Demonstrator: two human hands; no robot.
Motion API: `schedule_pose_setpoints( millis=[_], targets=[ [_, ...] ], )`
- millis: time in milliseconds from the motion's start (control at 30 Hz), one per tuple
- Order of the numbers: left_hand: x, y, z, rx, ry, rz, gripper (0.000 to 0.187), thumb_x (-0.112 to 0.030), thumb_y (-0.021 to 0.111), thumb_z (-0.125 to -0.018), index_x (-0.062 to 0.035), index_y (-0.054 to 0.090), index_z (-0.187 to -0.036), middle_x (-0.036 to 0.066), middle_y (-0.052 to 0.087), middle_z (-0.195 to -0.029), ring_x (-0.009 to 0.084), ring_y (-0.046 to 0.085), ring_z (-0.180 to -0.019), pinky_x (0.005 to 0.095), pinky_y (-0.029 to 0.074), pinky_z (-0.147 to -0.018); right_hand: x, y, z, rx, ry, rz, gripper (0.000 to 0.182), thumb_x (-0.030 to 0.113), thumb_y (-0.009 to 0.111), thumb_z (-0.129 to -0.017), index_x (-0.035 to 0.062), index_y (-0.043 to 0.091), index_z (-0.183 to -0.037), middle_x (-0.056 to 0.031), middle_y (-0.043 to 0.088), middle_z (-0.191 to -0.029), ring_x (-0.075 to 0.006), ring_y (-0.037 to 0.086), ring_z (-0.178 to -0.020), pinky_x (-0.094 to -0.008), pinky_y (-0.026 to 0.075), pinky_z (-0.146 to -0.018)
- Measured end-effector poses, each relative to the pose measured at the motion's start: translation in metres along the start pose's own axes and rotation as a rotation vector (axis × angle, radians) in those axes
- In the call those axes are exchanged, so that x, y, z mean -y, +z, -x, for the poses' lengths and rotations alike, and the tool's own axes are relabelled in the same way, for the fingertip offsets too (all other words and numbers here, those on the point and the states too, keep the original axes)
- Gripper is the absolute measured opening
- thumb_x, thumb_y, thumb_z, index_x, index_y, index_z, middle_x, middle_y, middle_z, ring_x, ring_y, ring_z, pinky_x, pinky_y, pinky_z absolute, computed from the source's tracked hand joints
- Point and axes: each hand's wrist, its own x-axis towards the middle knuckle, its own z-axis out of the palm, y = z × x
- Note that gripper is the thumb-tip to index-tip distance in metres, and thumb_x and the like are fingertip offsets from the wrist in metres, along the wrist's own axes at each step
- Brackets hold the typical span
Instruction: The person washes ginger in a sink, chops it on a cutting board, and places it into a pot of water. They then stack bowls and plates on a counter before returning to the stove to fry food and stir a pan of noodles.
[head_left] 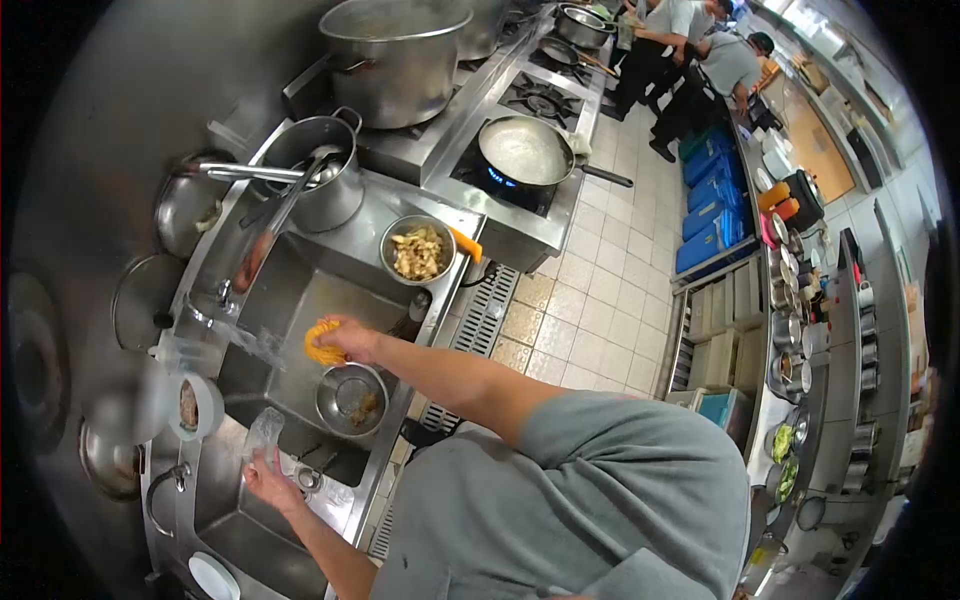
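Note:
Over the steel sink [310,285], my right hand [350,338] is closed on an orange cloth-like item [325,345]. Just below it a round metal bowl [352,402] sits in the sink with some food scraps in it. My left hand [270,484] grips a clear plastic container [263,433] above the sink divider. A white bowl [196,407] with something brownish inside stands to the left of that container. On the far sink edge is a metal bowl of chopped food [419,252].
A pan [525,150] sits over a lit blue burner. Large pots [395,75] stand at the back left. Two people [715,65] are at the far end. Blue bins [712,210] and a shelf of bowls [787,330] line the right side.

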Motion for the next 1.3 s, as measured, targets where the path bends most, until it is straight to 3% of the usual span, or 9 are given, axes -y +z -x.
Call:
schedule_pose_setpoints(
  millis=[100,367,567,700,900,1067,1133,1233,1300],
  targets=[
    [0.024,0.023,-0.008,-0.193,-0.051,0.029,0.022,-0.017,0.067,-0.092,-0.0039,0.050,-0.099,0.010,0.056,-0.101,0.0225,0.057,-0.101,0.0424,0.053,-0.084,0.013,-0.029,0.032,-0.116,-0.045,0.185,0.065,0.012,0.080,-0.078,0.0080,0.049,-0.135,-0.0084,0.065,-0.107,-0.0209,0.067,-0.091,-0.0381,0.059,-0.069],
    [0.045,0.085,-0.098,-0.155,0.099,-0.070,0.056,-0.019,0.072,-0.088,-0.0067,0.039,-0.132,0.011,0.054,-0.117,0.0228,0.057,-0.101,0.0386,0.051,-0.074,0.074,-0.135,0.154,0.066,-0.214,0.227,0.043,0.011,0.079,-0.081,0.0060,0.058,-0.118,-0.0060,0.068,-0.100,-0.0179,0.067,-0.090,-0.0315,0.056,-0.079],
    [0.014,0.153,-0.179,0.079,-0.178,-0.276,0.062,-0.020,0.072,-0.088,-0.0143,0.038,-0.139,0.009,0.054,-0.120,0.0222,0.056,-0.097,0.0389,0.050,-0.077,0.129,-0.284,0.284,-0.429,-0.264,0.319,0.043,0.013,0.079,-0.079,0.0066,0.058,-0.116,-0.0059,0.066,-0.098,-0.0171,0.067,-0.081,-0.0319,0.058,-0.063],
    [0.091,0.130,-0.247,0.217,-0.347,-0.387,0.052,-0.020,0.069,-0.090,-0.0034,0.049,-0.135,0.010,0.057,-0.128,0.0270,0.059,-0.109,0.0426,0.050,-0.090,0.184,-0.365,0.330,-0.570,-0.395,0.304,0.035,0.014,0.075,-0.083,0.0072,0.058,-0.112,-0.0063,0.066,-0.096,-0.0173,0.067,-0.081,-0.0320,0.057,-0.066],
    [0.065,0.154,-0.165,0.169,-0.428,-0.344,0.039,-0.011,0.058,-0.095,-0.0026,0.051,-0.132,0.010,0.059,-0.124,0.0283,0.061,-0.108,0.0478,0.053,-0.087,0.324,-0.430,0.268,-0.667,-0.589,0.494,0.045,0.011,0.072,-0.084,0.0041,0.054,-0.125,-0.0077,0.066,-0.102,-0.0189,0.068,-0.084,-0.0314,0.057,-0.067],
    [0.045,0.142,-0.150,0.176,-0.490,-0.458,0.043,-0.016,0.060,-0.095,-0.0093,0.048,-0.136,0.010,0.056,-0.129,0.0298,0.055,-0.117,0.0529,0.054,-0.085,0.390,-0.481,0.139,-0.652,-0.418,0.669,0.050,0.010,0.067,-0.083,0.0001,0.054,-0.130,-0.0128,0.068,-0.104,-0.0241,0.069,-0.085,-0.0365,0.058,-0.067],
    [0.038,0.144,-0.144,0.154,-0.484,-0.533,0.038,-0.015,0.057,-0.096,-0.0106,0.049,-0.133,0.011,0.057,-0.124,0.0310,0.057,-0.114,0.0541,0.055,-0.083,0.397,-0.485,0.105,-0.922,-0.229,1.031,0.044,0.015,0.068,-0.083,-0.0007,0.059,-0.123,-0.0173,0.069,-0.102,-0.0267,0.070,-0.089,-0.0395,0.058,-0.066],
    [0.036,0.148,-0.151,0.032,-0.429,-0.459,0.041,-0.019,0.060,-0.095,-0.0096,0.048,-0.133,0.010,0.057,-0.125,0.0306,0.057,-0.112,0.0535,0.056,-0.083,0.405,-0.514,0.073,-0.896,-0.185,1.424,0.041,0.022,0.069,-0.084,-0.0013,0.063,-0.117,-0.0216,0.070,-0.103,-0.0305,0.070,-0.095,-0.0427,0.059,-0.071],
    [0.052,0.122,-0.177,0.172,-0.317,-0.305,0.045,-0.020,0.063,-0.094,-0.0073,0.048,-0.134,0.010,0.056,-0.128,0.0308,0.056,-0.114,0.0563,0.055,-0.084,0.410,-0.495,0.088,-0.796,-0.164,1.074,0.042,0.028,0.070,-0.084,-0.0007,0.066,-0.114,-0.0240,0.069,-0.106,-0.0361,0.068,-0.101,-0.0440,0.056,-0.083]
  ],
)
